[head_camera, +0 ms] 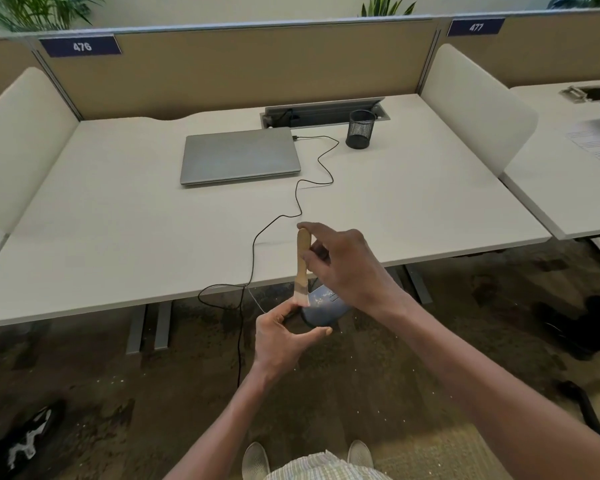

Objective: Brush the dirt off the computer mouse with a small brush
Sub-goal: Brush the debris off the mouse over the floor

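Observation:
A dark computer mouse [323, 304] speckled with pale dirt is held in the air just off the desk's front edge, over the carpet. My left hand [284, 336] grips it from below and from the left. My right hand [347, 268] holds a small wooden-handled brush [302, 265] upright by its handle, bristles down. The bristle tip touches the mouse's upper left side. The mouse's black cable [297, 206] runs up across the desk to the laptop.
A closed grey laptop [239, 155] lies on the white desk [118, 220], with a black mesh pen cup [361, 129] to its right by an open cable tray [323, 112]. Padded dividers flank the desk. Pale specks dot the carpet below. My shoes [257, 459] show at the bottom.

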Demonstrator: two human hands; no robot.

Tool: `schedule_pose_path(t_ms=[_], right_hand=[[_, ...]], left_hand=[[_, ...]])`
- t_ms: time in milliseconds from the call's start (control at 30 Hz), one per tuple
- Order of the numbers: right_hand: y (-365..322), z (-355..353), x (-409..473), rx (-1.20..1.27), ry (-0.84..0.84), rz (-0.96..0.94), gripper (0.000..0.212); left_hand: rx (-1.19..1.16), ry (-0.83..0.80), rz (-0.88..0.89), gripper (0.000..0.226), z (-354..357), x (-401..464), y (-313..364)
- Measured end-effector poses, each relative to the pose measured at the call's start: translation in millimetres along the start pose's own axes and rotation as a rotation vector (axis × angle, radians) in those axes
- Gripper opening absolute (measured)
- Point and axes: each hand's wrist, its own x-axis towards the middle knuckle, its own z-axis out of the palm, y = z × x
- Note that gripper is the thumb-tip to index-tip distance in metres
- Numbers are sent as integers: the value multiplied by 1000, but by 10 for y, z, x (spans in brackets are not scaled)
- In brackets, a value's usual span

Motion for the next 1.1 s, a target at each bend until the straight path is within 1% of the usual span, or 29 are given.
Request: schedule_pose_path(t_ms=[33,100,167,267,300,367,433,467,600,700,767,833,900,1000,1100], right_hand=[[-9,17,-4,19,-23,8,42],[-8,45,-10,30,-63,20,42],[8,46,5,12,-60,28,42],[38,13,36,-18,-19,27,41],[41,3,37,-20,-4,23,41],[29,0,22,12,3,21,41],[12,15,-1,42,-31,16,40],[10,22,-7,41,-47,16,40],[68,-39,40,-21,-7,40,40],[96,-98,42,30,23,54,38],[102,-102,12,80,-21,59,37],[117,-89,-16,96,-86,69,36],[141,-82,-20,92,-101,79,35],[168,-95,8,47,-41,75,35],[181,-102,8,61,19,71,34]], left_hand=[[11,4,4,39,-9,-4,2],[23,9,0,40,-23,-9,1],[15,8,0,48,-26,-17,-12],[-17,27,-29,68,-24,-29,-22],[-22,24,-34,68,-23,-27,-26],[-1,18,-19,56,-26,-18,-27],[8,12,-2,48,-36,-10,2],[3,11,0,48,-39,-7,15],[-32,10,-12,60,-32,-23,47],[-40,-8,-17,63,-51,-22,44],[-30,-13,-10,61,-65,-19,21],[-51,-6,-33,68,-69,-17,6],[-72,-6,-54,71,-72,-18,-5],[-74,-10,-72,69,-80,-23,-30],[-88,-8,-95,71,-87,-36,-41]])
